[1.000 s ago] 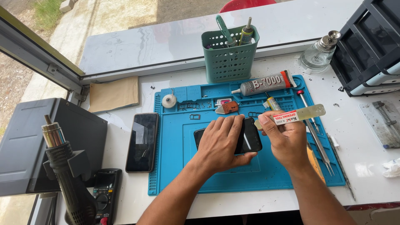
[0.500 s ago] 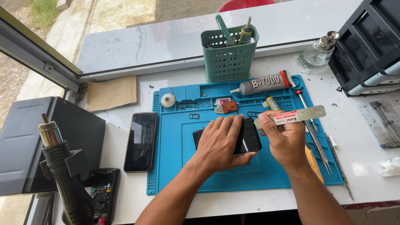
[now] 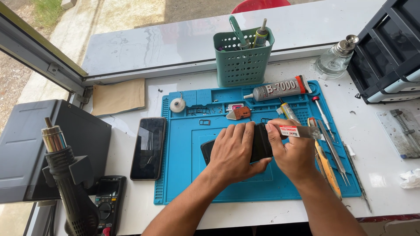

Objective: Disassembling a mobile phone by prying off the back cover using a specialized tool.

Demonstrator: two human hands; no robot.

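Both forearms come in from the bottom edge and meet over the blue work mat (image 3: 188,183). Left hand (image 3: 234,150) lies palm down, fingers together and stretched flat across the dark phone (image 3: 261,142), thumb tucked under its near edge, pinning it to the mat. Right hand (image 3: 294,153) is curled, knuckles up, thumb and forefinger pinching a thin clear pry strip (image 3: 302,131) with a red-and-white label; the strip's inner end sits at the phone's right edge, the rest sticks out to the right. The two hands touch each other at the phone. The phone sits mid-mat, mostly covered by the left hand.

Around it: a second black phone (image 3: 148,147) lies screen up on the white tabletop (image 3: 385,144), just left of the mat. A glue tube (image 3: 280,88) lies at the mat's far edge, tweezers (image 3: 333,150) and a yellow-handled tool (image 3: 326,164) along its right side. A green basket (image 3: 242,61) with tools stands behind the mat. A heat gun (image 3: 65,175) and a multimeter (image 3: 107,203) are at near left, well apart from the hands. A glass bottle (image 3: 334,59) stands far right.
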